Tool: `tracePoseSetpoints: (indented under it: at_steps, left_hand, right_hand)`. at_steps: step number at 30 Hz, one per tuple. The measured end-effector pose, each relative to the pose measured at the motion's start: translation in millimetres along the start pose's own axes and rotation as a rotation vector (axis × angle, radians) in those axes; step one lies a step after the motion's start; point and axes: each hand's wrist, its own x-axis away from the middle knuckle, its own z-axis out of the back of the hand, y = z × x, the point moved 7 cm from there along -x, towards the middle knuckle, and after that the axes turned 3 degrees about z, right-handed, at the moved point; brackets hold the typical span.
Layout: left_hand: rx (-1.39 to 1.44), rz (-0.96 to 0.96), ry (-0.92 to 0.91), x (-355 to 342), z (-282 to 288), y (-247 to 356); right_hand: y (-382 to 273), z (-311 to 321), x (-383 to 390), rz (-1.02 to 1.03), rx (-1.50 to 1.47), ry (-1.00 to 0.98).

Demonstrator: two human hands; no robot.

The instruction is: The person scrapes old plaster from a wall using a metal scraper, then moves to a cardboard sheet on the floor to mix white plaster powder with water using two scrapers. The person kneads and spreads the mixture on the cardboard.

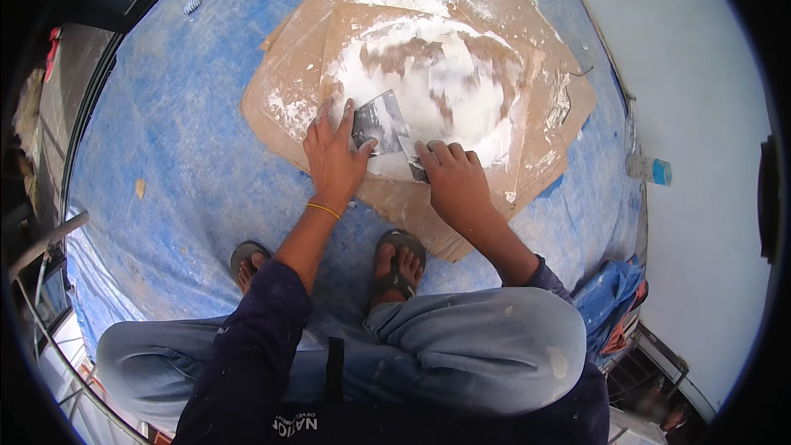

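Note:
My left hand (pixel 336 152) grips a flat dark metal scraper blade (pixel 377 121) by its left edge, thumb and fingers apart along it. White smears cover the blade's face. Close beside it, my right hand (pixel 453 173) pinches a second, narrower-looking scraper blade (pixel 409 153), partly hidden by my fingers. The two blades meet or overlap; I cannot tell whether they touch. Under and beyond them, a ring of white powder or paste (pixel 420 82) lies spread on a brown cardboard sheet (pixel 301 74), with bare brown patches in its middle.
A white-dusted blue sheet (pixel 173 173) covers the floor. My sandalled feet (pixel 395 268) are just nearer than the cardboard. At the right, a clear bottle (pixel 649 170) lies by a pale wall (pixel 700 74). A bundled blue cloth (pixel 606 301) sits at the lower right.

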Motion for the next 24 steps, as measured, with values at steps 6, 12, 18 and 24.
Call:
tracePoseSetpoints:
  at_steps: [6, 12, 18, 24]
  left_hand:
    - [-0.254, -0.063, -0.100, -4, -13, -7]
    - [-0.199, 0.056, -0.138, -27, -31, -40]
    - [-0.117, 0.082, -0.198, -26, -37, -62]
    - [-0.074, 0.054, -0.188, -36, -24, -77]
  right_hand:
    - [-11, -40, -19, 0.090, 0.167, 0.025]
    - [-19, -62, -61, 0.058, 0.171, 0.062]
    - [-29, -84, -85, -0.032, 0.195, -0.105]
    - [-43, -74, -110, -0.068, 0.164, -0.119]
